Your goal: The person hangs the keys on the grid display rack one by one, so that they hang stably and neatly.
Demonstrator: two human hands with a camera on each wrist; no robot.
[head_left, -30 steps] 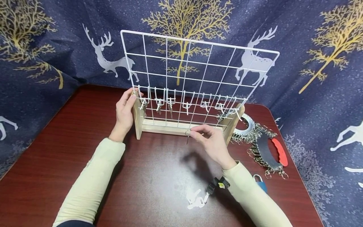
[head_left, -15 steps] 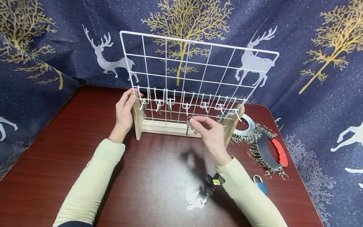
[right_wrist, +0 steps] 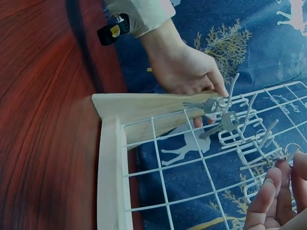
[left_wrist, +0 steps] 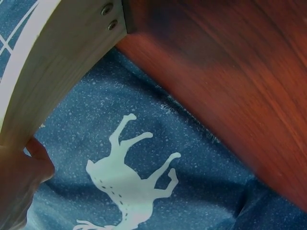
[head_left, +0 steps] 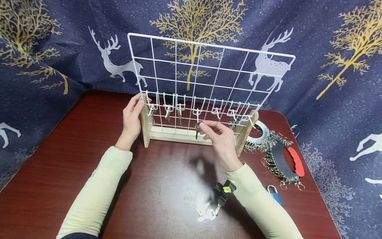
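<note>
R hand (head_left: 220,136) is rising over the last sec, thumb & index fingers pinching the small dull-metal key on a ring (head_left: 197,130); it's now hanging just below the 4th-from-L white wire hook (head_left: 197,112), so it's prob. nearing hook level. L hand (head_left: 131,117) is staying put, fingers gripping the pale wooden upright (head_left: 145,127).

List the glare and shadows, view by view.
Head: glare pales the tabletop, and a soft-edged shadow lies below the right hand; left wrist: a hazy shadow darkens the tabletop near the top; right wrist: a dark, shadow-like band crosses it.
</note>
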